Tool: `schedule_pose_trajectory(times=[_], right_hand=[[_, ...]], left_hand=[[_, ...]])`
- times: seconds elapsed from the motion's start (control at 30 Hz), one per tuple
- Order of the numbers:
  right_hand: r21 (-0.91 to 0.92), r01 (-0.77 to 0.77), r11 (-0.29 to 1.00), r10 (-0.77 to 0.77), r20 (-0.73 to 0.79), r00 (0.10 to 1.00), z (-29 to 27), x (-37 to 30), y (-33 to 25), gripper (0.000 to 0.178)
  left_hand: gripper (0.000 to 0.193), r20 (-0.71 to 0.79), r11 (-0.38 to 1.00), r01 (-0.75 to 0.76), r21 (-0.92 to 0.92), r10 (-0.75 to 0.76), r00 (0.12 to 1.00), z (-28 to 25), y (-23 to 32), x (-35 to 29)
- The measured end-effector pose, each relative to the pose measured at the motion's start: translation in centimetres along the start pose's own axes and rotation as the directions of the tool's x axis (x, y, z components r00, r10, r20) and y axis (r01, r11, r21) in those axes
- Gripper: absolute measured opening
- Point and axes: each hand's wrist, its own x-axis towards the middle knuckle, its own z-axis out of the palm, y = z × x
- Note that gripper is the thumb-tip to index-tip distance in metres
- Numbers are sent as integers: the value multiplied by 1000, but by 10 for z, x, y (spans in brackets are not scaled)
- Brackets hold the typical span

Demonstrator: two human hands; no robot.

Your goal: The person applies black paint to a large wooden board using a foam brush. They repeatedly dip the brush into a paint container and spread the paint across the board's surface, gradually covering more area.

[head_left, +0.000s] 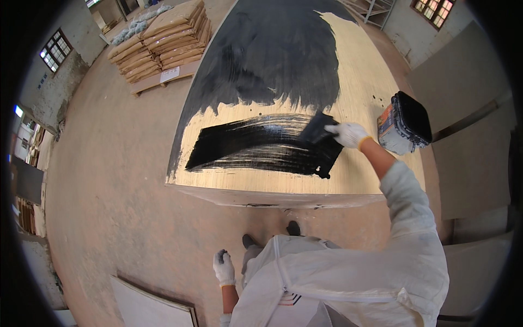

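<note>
My right hand point(351, 134), in a white glove, grips a dark flat spreader point(319, 128). The blade lies on the right part of a wet, glossy black patch point(248, 143). Thin streaks of pale wood show through this coating, and a thicker blob sits at its lower right corner. Beneath it is a large pale wooden panel point(359, 177), its far part covered in a duller black coat point(267, 54). My left hand point(223, 268), gloved in white with dark fingertips, hangs beside my body away from the panel. Its fingers are loosely bent, with nothing visible in them.
A plastic tub point(395, 128) with a black-smeared top stands at the panel's right edge. Stacked brown sacks point(169, 41) rest on a pallet at the back left. Large grey boards point(468, 136) stand along the right. A pale board point(150, 305) lies at the lower left.
</note>
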Motion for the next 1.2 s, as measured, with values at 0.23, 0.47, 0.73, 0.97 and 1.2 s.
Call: schedule_pose_trajectory(times=[0.23, 0.47, 0.73, 0.97, 1.2], right_hand=[[43, 206, 978, -202, -73, 977, -28, 100, -158, 56], [56, 22, 998, -20, -28, 999, 2, 127, -233, 40], [177, -335, 926, 362, -157, 919, 26, 36, 1, 40], [100, -357, 929, 361, -25, 932, 52, -44, 28, 47], [75, -301, 951, 303, -8, 953, 82, -136, 7, 51]], left_hand=[[20, 30, 998, 58, 9, -58, 998, 2, 18, -8], [23, 168, 987, 24, 160, -51, 985, 15, 16, -15], [24, 258, 976, -70, 205, 16, 966, 21, 0, 11], [21, 190, 991, -62, 122, 38, 981, -9, -32, 47], [21, 181, 995, 11, 102, -29, 983, -19, -42, 45]])
